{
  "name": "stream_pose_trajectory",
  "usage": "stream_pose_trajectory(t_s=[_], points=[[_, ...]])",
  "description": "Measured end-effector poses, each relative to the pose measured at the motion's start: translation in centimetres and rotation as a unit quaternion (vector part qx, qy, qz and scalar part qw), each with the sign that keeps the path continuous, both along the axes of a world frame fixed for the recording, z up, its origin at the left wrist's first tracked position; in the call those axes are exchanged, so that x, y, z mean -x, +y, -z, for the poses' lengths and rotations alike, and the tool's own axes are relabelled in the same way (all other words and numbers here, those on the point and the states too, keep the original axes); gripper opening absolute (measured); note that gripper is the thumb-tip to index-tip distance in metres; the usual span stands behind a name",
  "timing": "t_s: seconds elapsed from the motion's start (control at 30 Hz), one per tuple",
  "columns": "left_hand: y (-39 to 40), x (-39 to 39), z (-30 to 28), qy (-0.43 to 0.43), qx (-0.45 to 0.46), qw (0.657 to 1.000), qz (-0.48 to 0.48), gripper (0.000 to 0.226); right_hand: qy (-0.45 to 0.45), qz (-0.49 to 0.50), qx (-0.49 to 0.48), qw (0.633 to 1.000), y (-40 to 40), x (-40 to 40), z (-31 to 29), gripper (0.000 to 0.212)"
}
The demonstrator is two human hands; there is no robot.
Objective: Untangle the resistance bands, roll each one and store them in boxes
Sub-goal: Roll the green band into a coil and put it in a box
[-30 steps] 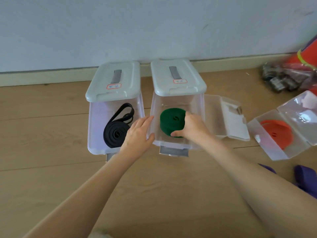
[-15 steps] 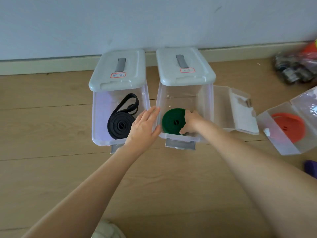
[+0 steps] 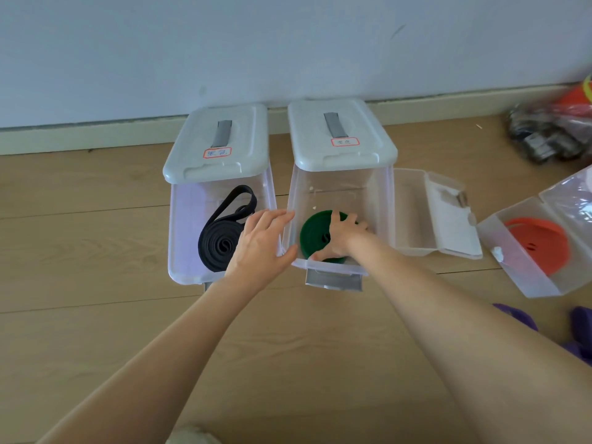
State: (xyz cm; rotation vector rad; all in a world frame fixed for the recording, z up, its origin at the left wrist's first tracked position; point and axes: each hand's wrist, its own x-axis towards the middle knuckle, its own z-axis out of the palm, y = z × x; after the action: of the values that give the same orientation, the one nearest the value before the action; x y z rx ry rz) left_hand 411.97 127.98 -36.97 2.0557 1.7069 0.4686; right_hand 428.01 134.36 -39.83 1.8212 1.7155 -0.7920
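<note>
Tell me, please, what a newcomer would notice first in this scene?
Probably the right hand inside the middle clear box, its fingers spread on a rolled green band, while the left hand steadies that box's wall. A black band fills the left box; an orange band lies in the box at right.

Green band [image 3: 315, 233], black band [image 3: 221, 240], orange band [image 3: 538, 243], grey lids [image 3: 339, 133].
</note>
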Motion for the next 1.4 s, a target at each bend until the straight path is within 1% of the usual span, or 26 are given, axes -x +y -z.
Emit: stream_pose_trajectory(t_s=[0.13,0.2,0.27,0.4,0.5,0.57,0.63,0.73,0.77,0.83,0.87,0.93,1.0,1.07,1.1,1.17,1.23,1.3,1.4], points=[[0.1,0.4,0.3,-0.013,-0.012,1.000,0.000,0.055,-0.016,-0.010,-0.016,1.000,0.2,0.5,1.4,0.130],[0.0,0.2,0.4,-0.016,-0.017,1.000,-0.006,0.054,0.002,-0.003,-0.029,1.000,0.1,0.5,1.6,0.129],[-0.1,0.2,0.5,-0.008,-0.017,1.000,-0.008,0.054,0.034,0.017,-0.045,0.998,-0.2,0.5,1.4,0.123],[-0.1,0.1,0.4,0.011,-0.016,1.000,-0.013,0.055,0.072,0.057,-0.080,0.993,-0.6,0.3,-2.0,0.107],[-0.2,0.1,0.1,0.021,-0.011,1.000,-0.019,0.055,0.117,0.048,-0.131,0.983,-2.5,-1.0,-5.7,0.103],[-0.2,0.0,-0.3,0.047,0.005,0.999,-0.011,0.054,0.149,0.050,-0.164,0.974,-4.4,-2.6,-8.2,0.103],[-0.3,-0.1,-0.7,0.082,0.029,0.996,-0.008,0.054,0.188,0.085,-0.192,0.960,-5.7,-4.2,-10.4,0.100],[-0.3,-1.1,-1.9,0.131,0.055,0.989,-0.032,0.053,0.244,0.173,-0.212,0.930,-6.2,-6.4,-12.1,0.091],[-0.5,-2.1,-2.5,0.141,0.049,0.988,-0.040,0.052,0.260,0.200,-0.215,0.920,-6.4,-7.3,-12.2,0.090],[-0.9,-4.8,-3.6,0.121,0.002,0.992,-0.040,0.048,0.275,0.239,-0.223,0.904,-7.1,-9.5,-12.0,0.095],[-1.1,-6.6,-4.1,0.097,-0.026,0.995,-0.023,0.046,0.277,0.256,-0.227,0.898,-7.6,-10.8,-11.7,0.098],[-1.6,-10.8,-4.5,0.053,-0.062,0.996,0.041,0.044,0.281,0.296,-0.229,0.884,-8.7,-13.9,-10.8,0.101],[-2.0,-15.4,-4.1,0.054,-0.075,0.989,0.114,0.046,0.287,0.341,-0.229,0.865,-9.6,-17.2,-9.7,0.095],[-2.2,-19.6,-2.5,0.103,-0.050,0.980,0.165,0.054,0.300,0.396,-0.225,0.838,-10.1,-20.1,-8.5,0.083],[-2.2,-21.4,-1.3,0.139,-0.030,0.974,0.175,0.057,0.311,0.424,-0.221,0.822,-10.3,-21.3,-8.0,0.078],[-1.6,-24.4,0.8,0.204,0.013,0.964,0.171,0.061,0.327,0.460,-0.218,0.796,-10.7,-23.5,-6.9,0.075],[-0.3,-26.8,2.5,0.215,0.029,0.965,0.144,0.062,0.348,0.481,-0.215,0.775,-11.1,-25.4,-5.5,0.075],[1.1,-28.7,4.0,0.227,0.000,0.963,0.148,0.055,0.371,0.486,-0.208,0.764,-11.5,-26.6,-4.4,0.074],[2.6,-30.0,5.6,0.277,-0.045,0.943,0.177,0.036,0.392,0.480,-0.203,0.758,-12.2,-27.4,-3.2,0.066]])
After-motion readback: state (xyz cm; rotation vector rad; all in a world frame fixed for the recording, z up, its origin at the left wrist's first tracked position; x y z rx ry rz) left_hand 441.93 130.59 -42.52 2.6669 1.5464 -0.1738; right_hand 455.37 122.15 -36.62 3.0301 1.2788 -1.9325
